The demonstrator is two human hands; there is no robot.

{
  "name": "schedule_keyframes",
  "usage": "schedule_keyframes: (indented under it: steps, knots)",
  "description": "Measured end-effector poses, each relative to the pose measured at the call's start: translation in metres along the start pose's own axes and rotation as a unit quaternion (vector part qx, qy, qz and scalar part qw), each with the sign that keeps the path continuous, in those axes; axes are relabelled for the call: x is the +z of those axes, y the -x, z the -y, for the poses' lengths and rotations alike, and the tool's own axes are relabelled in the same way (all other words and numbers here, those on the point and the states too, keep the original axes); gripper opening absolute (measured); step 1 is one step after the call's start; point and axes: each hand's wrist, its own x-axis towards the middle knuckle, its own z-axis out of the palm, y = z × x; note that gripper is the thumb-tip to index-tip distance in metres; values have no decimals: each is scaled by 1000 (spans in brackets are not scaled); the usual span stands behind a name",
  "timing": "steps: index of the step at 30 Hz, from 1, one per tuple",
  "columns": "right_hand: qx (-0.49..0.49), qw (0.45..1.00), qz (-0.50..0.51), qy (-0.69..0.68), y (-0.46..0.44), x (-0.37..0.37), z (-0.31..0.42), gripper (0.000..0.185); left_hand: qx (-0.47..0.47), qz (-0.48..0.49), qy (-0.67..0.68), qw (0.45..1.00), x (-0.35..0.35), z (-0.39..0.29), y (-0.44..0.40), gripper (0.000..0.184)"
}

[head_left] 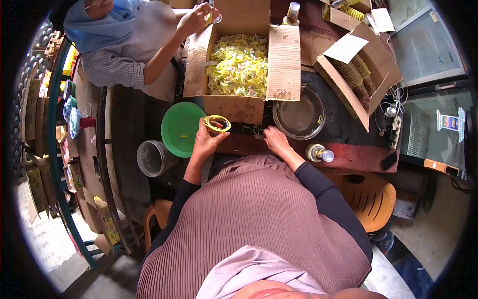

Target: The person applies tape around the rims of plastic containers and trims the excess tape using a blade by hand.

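My left hand (205, 141) is closed around a round thing with a yellow rim (217, 117) and a dark middle, like a ring or small tub. My right hand (277, 140) is at the table's front edge, fingers pressed together. A small pale piece (259, 136) shows by its fingertips; whether they grip it I cannot tell. Just beyond both hands stands an open cardboard box (234, 107) full of small yellow-and-white strips (238, 65). Left of my left hand is a green basin (183, 129); a round metal-looking bowl (298, 113) lies beyond my right hand.
A clear bottle (318, 153) lies right of my right hand; another bottle (292, 14) stands behind the box. A tilted carton (348, 92) holds stacked ridged rolls. A grey bucket (151, 158) sits left. Across the table, a person's hands (199, 19) hold something small.
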Motion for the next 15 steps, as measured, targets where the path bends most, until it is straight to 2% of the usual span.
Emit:
schedule_keyframes:
  steps: [2,3,4,7,8,10,12,15]
  knots:
    - [-52,998,-40,14,-1,12,-4,13,-43,-8,13,999,2,7,-1,55]
    - [-61,997,-41,37,-3,20,-7,13,-35,-3,9,999,2,8,-1,55]
    - [-55,997,-9,44,-3,27,-10,26,-8,2,14,1000,3,11,-2,55]
    - [-50,997,-9,65,-12,49,-17,21,-1,15,45,999,7,11,-1,50]
    - [-46,997,7,55,-15,49,-17,20,12,-16,66,998,10,23,-1,52]
    - [-49,997,6,63,-16,49,-14,22,4,-22,17,1000,10,5,4,52]
    - [-59,995,21,80,-20,52,-16,25,-23,1,51,998,10,-9,10,53]
    - [-52,995,30,83,-22,52,-15,26,9,19,11,1000,9,1,14,53]
